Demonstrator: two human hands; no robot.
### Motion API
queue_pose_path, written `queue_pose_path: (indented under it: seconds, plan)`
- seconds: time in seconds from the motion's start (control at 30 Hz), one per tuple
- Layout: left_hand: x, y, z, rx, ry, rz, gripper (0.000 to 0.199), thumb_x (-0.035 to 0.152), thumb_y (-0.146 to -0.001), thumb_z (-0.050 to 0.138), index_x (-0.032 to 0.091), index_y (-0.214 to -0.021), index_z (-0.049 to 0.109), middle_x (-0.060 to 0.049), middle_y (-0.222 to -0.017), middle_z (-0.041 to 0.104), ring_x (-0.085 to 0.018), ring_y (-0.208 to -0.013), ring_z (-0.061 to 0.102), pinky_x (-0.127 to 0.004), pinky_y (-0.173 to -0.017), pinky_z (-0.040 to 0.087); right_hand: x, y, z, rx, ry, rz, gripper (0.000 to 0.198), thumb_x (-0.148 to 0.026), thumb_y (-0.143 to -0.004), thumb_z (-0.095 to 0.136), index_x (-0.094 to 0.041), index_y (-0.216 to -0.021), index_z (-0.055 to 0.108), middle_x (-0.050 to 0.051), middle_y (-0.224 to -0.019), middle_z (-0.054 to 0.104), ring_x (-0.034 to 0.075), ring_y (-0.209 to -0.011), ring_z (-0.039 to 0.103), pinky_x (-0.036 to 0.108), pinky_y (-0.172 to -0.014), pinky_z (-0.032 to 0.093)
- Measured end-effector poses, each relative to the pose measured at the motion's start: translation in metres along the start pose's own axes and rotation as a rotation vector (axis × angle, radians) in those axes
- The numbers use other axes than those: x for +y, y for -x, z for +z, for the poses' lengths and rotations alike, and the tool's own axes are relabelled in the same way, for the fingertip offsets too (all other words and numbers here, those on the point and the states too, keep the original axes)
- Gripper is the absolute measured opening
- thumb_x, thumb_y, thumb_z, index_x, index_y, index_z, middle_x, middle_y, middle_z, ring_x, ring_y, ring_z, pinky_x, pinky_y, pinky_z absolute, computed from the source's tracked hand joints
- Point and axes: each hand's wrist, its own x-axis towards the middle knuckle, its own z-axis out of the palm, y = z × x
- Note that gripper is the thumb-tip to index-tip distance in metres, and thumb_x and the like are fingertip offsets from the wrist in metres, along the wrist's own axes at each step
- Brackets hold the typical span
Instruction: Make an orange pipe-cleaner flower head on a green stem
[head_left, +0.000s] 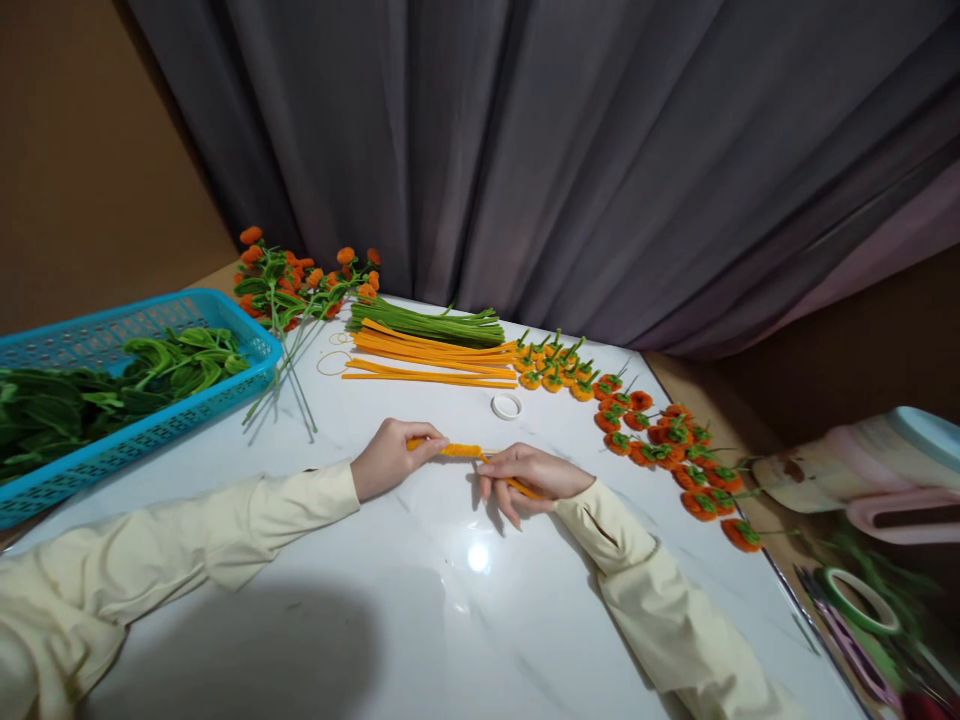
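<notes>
My left hand pinches one end of a yellow-orange pipe cleaner, which looks coiled along a thin rod between my hands. My right hand is closed on its other end, thumb against fingertips, and a loose orange length passes under the fingers. Both hands are just above the white marbled table. Beyond them lie straight yellow-orange pipe cleaners in a row, with a bundle of green pipe cleaners behind. A small white ring rests close to my right hand.
On the left stands a blue basket of green leaves, with finished orange flowers behind it. Yellow flower heads and orange flower heads line the right side. A jug, green tape and scissors lie beyond the right edge.
</notes>
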Motion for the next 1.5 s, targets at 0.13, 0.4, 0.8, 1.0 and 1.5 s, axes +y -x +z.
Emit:
queue_pose_path:
  seconds: [0.13,0.4,0.8,1.0,1.5]
  plan:
    - [-0.004,0.002,0.002,-0.036,-0.085,0.02,0.023,0.029,-0.077,0.055,0.012,-0.071,0.07,-0.003,-0.061,0.066,-0.011,-0.053,0.05,-0.019,-0.054,0.037,-0.001,0.001,-0.001,-0.026,0.033,0.05,0.035,-0.035,-0.086,0.048,-0.005,-0.071,0.06,0.003,-0.042,0.061,0.003,-0.018,0.029,0.017,-0.023,0.014]
    - [-0.004,-0.001,-0.002,-0.252,0.011,0.018,0.026,0.03,-0.075,0.057,0.009,-0.071,0.071,-0.005,-0.061,0.066,-0.011,-0.054,0.051,-0.018,-0.053,0.038,-0.005,0.006,-0.002,-0.036,0.14,0.093,0.037,-0.037,-0.082,0.054,-0.008,-0.06,0.058,0.0,-0.036,0.055,0.003,-0.019,0.031,0.016,-0.021,0.016]
    - [0.0,-0.001,-0.008,-0.556,0.498,-0.33,0.024,0.034,-0.07,0.064,0.01,-0.068,0.062,0.009,-0.035,0.031,-0.003,-0.028,0.022,-0.018,-0.029,0.013,0.002,0.009,-0.005,-0.136,0.164,0.066,0.036,-0.04,-0.081,0.057,-0.009,-0.061,0.054,-0.003,-0.037,0.053,0.003,-0.023,0.034,0.014,-0.024,0.019]
    - [0.001,-0.002,-0.007,-0.551,0.733,-0.422,0.025,0.035,-0.072,0.064,0.012,-0.066,0.056,0.011,-0.037,0.024,-0.002,-0.028,0.02,-0.015,-0.027,0.022,0.007,0.005,-0.006,-0.175,0.071,-0.092,0.036,-0.041,-0.082,0.056,-0.011,-0.063,0.05,-0.001,-0.046,0.058,0.003,-0.026,0.04,0.014,-0.029,0.029]
    - [0.001,-0.003,0.002,-0.148,0.546,-0.227,0.027,0.038,-0.076,0.059,0.012,-0.075,0.055,0.006,-0.047,0.046,-0.005,-0.037,0.042,-0.017,-0.037,0.037,0.014,-0.007,-0.007,0.07,-0.12,-0.273,0.03,-0.038,-0.086,0.048,-0.01,-0.075,0.052,0.005,-0.054,0.064,0.006,-0.025,0.042,0.016,-0.025,0.028]
